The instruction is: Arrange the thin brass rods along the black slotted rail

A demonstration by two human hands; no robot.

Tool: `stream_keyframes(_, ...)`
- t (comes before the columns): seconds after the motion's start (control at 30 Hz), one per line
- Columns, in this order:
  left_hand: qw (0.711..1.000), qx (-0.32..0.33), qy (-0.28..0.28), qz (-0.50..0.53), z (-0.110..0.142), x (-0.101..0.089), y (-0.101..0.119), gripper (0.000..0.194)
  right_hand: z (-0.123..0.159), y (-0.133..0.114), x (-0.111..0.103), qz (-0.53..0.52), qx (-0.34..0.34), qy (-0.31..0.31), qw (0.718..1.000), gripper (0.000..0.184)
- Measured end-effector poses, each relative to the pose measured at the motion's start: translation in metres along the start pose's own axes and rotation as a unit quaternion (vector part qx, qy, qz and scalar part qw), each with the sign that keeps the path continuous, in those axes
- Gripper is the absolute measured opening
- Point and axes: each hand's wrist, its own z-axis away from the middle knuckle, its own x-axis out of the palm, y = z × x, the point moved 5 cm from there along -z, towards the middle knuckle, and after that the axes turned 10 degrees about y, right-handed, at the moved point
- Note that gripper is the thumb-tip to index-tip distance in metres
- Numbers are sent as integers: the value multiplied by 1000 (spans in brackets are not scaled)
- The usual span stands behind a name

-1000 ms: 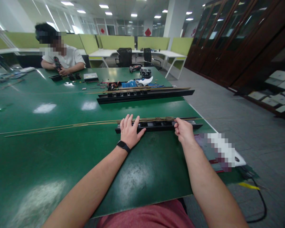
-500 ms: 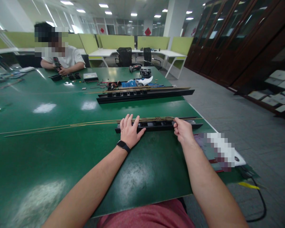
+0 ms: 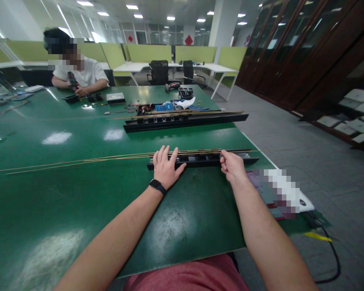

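A black channel-like rail lies crosswise on the green table in front of me. Several thin gold-coloured rods run along its top and stick out far to the left. My left hand, with a dark watch on the wrist, lies spread over the rail's left part and the rods. Near the rail's right end, my right hand is closed in a pinch on one thin rod. Its fingertips hide the exact grip. One rod end reaches right, past the table edge.
A second black rail with rods lies farther back, beside blue material. A power drill stands behind. A co-worker sits at the far left. At the right corner are a white object and a cable.
My right hand has shifted slightly left, and the left end of one rod has slid left with it. My left hand stays in place.
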Motion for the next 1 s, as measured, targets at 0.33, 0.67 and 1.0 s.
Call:
stream_keyframes(0.33, 1000, 1, -1, -11, 0, 0, 0, 64, -1, -2, -3, -8, -15, 29, 999, 22)
stream_keyframes(0.67, 1000, -5, -6, 0, 0, 0, 0, 64, 2, -3, -2, -3, -7, 25, 1000, 27)
stream_keyframes(1.0, 1000, 0, -8, -5, 0, 0, 0, 65, -2, 3, 0, 3, -7, 2, 1000, 32)
